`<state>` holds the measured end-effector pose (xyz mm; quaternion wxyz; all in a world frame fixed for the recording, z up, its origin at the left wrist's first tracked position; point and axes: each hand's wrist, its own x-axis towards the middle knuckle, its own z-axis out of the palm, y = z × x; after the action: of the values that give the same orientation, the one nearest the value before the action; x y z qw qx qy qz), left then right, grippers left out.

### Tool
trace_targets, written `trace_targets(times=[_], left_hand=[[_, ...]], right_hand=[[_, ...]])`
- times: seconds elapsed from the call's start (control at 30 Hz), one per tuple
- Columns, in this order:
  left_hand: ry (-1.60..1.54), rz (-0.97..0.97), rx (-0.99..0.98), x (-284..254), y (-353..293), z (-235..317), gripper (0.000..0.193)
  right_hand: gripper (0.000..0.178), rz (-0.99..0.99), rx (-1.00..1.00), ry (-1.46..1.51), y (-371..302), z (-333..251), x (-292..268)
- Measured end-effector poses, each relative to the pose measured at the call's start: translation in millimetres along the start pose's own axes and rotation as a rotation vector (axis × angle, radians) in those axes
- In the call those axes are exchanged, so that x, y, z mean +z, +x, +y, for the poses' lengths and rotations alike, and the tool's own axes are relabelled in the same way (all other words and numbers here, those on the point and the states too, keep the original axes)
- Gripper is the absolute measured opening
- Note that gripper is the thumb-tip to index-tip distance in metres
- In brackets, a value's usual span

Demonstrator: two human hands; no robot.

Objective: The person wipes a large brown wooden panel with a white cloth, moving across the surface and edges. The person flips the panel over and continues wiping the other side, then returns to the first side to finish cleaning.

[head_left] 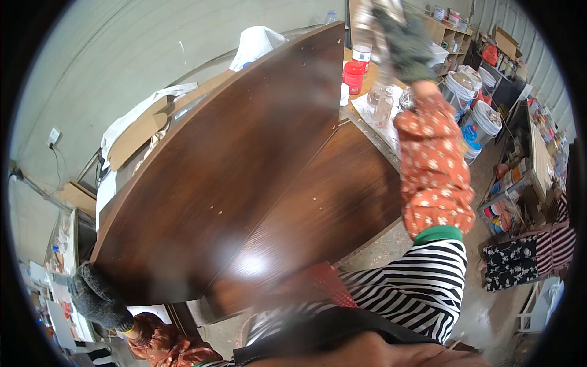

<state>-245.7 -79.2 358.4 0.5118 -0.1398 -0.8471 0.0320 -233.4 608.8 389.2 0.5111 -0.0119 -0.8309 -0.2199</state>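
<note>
A large dark brown wooden board [226,147] with a curved far edge is tilted up in front of me. Along a straight seam it meets a second dark brown board [330,196], which lies lower and nearer. At the near left corner of the tilted board, my left hand [101,298], in a dark grey knitted glove, is closed round the edge. My right hand [408,46], also gloved, is raised beyond the boards' right end and smeared by motion. A pale blurred shape [370,27] appears beside it; whether the hand holds it is unclear.
Beyond the boards' right end stand a red container [353,76] and a clear bottle [384,105]. White buckets [486,116] are on the floor to the right, near cluttered shelves [449,40]. White cloth [257,46] and cardboard [137,131] lie behind the tilted board.
</note>
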Motion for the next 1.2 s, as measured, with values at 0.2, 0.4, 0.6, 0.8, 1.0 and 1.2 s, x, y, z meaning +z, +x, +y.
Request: trace_targets(times=[0.2,0.4,0.6,0.8,1.0,1.2], left_hand=[[0.080,-0.114,-0.226,20,-7,-42,0.028],[0.286,-0.106,0.005,27,-24,-82,0.032],[0.355,-0.125,-0.004,21,-43,-113,0.035],[0.454,-0.073,0.122,21,-43,-112,0.036],[0.277,-0.081,-0.022,26,-31,-94,0.037],[0.242,-0.089,-0.039,24,-26,-85,0.037]], right_hand=[[0.046,-0.310,0.534,-0.126,-105,87,14],[0.057,-0.733,0.584,-0.098,-137,68,116],[0.054,-0.952,0.574,0.179,-180,61,175],[0.049,-1.142,0.562,0.264,-175,86,179],[0.046,-1.003,0.680,0.306,-189,76,153],[0.041,-0.443,0.791,0.476,-204,91,103]])
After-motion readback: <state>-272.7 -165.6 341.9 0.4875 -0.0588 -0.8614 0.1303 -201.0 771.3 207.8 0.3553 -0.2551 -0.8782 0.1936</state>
